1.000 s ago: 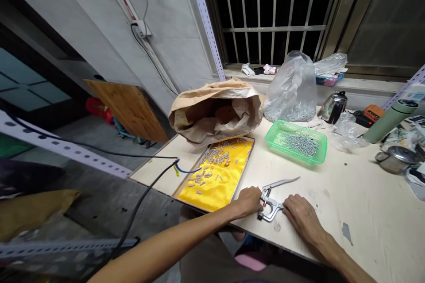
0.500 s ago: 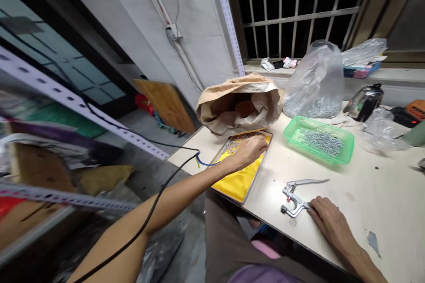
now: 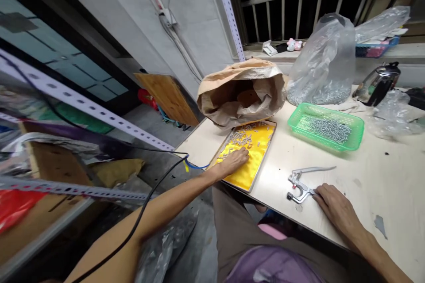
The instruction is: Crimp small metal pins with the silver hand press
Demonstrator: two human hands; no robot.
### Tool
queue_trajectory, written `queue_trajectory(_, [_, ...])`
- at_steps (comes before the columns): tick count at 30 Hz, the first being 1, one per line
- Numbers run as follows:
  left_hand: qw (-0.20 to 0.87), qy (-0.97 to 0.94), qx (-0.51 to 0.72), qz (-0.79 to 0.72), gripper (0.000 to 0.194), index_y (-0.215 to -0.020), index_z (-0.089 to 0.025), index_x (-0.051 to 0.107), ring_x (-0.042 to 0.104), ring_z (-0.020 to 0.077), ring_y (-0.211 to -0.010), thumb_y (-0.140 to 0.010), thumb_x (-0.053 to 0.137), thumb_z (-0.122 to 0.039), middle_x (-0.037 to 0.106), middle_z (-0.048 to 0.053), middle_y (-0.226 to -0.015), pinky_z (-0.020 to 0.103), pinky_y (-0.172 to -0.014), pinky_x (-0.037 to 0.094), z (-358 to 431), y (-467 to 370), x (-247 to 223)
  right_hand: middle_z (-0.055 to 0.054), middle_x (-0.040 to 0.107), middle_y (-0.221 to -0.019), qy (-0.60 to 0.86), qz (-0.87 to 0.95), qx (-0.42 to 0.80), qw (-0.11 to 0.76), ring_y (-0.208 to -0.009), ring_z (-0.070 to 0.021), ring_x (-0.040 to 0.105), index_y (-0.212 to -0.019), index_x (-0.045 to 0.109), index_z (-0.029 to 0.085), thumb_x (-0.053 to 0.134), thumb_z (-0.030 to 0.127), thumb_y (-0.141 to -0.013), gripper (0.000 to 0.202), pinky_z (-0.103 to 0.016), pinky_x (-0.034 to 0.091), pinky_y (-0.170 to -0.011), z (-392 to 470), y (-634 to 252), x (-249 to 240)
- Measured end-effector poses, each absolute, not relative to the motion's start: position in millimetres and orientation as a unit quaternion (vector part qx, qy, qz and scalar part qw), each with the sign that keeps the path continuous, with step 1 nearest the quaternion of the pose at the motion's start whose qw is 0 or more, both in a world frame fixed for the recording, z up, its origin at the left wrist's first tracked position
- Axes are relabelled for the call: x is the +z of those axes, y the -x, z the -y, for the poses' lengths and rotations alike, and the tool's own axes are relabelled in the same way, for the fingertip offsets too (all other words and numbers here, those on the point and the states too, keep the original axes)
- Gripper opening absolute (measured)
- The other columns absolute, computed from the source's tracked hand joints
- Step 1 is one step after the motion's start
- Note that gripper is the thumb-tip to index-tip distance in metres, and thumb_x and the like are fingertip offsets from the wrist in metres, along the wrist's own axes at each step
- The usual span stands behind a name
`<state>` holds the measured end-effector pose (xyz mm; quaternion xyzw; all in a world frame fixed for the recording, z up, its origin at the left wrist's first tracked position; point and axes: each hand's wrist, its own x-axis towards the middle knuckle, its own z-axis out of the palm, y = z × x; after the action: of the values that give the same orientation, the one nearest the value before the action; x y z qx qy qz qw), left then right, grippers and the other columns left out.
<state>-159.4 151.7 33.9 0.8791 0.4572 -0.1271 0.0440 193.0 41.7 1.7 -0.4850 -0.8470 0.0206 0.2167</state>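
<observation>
My left hand (image 3: 235,160) rests low over a shallow tray lined with yellow cloth (image 3: 245,180). Its fingers are curled together; anything between them is too small to make out. Small metal pieces (image 3: 241,138) lie scattered over the cloth just beyond the fingers. On the tabletop my right hand (image 3: 337,205) is closed around the end of the lower handle of silver hand pliers (image 3: 299,190), which lie with jaws to the left and the upper handle spread away. The rest of that handle is hidden under the hand.
An open brown paper sack (image 3: 239,93) lies behind the tray. A green plastic basket (image 3: 357,135) holds many small metal pieces. Behind it stand a clear plastic bag (image 3: 323,62) and a steel kettle (image 3: 378,82). A black cable (image 3: 146,203) crosses over my left forearm.
My left hand has drawn back toward me and left across the tray, uncovering the metal pieces. My right hand stays at the pliers. The view has shifted slightly.
</observation>
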Motion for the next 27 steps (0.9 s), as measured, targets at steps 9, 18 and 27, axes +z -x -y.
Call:
queue_trajectory(9, [0.493,-0.638,0.132,-0.577,0.018,-0.072,-0.013,0.063,0.042,0.0077,-0.050,-0.076,0.056,-0.028,0.050,-0.004,-0.054,0.019,-0.050,0.034,-95.7,53.3,45.1,-0.005,0.055,-0.074,0.516,0.841,0.043,0.154,-0.065,-0.0173,0.049,-0.074,0.049,0.020,0.029,0.026,-0.097,0.032,-0.029,0.037,-0.059,-37.8,-190.9,5.3])
queue_trajectory(18, [0.558,-0.519,0.134,-0.633,0.025,-0.063,-0.012,0.059,0.029,0.0051,-0.043,-0.068,0.062,-0.037,0.039,-0.008,-0.046,0.019,-0.045,0.022,-78.8,11.4,14.7,-0.004,0.055,-0.074,0.534,0.830,0.047,0.154,-0.067,-0.0176,0.048,-0.074,0.051,0.019,0.040,0.019,-0.094,0.023,-0.028,0.034,-0.060,-34.6,-188.0,4.0])
queue_trajectory(27, [0.531,-0.543,0.058,-0.648,0.020,-0.065,-0.012,0.060,0.034,0.0057,-0.039,-0.069,0.059,-0.031,0.039,-0.008,-0.043,0.019,-0.042,0.024,-82.1,13.0,21.5,-0.003,0.055,-0.074,0.542,0.825,0.046,0.150,-0.067,-0.0176,0.047,-0.074,0.052,0.020,0.044,0.016,-0.092,0.020,-0.029,0.031,-0.060,-34.7,-187.2,2.8])
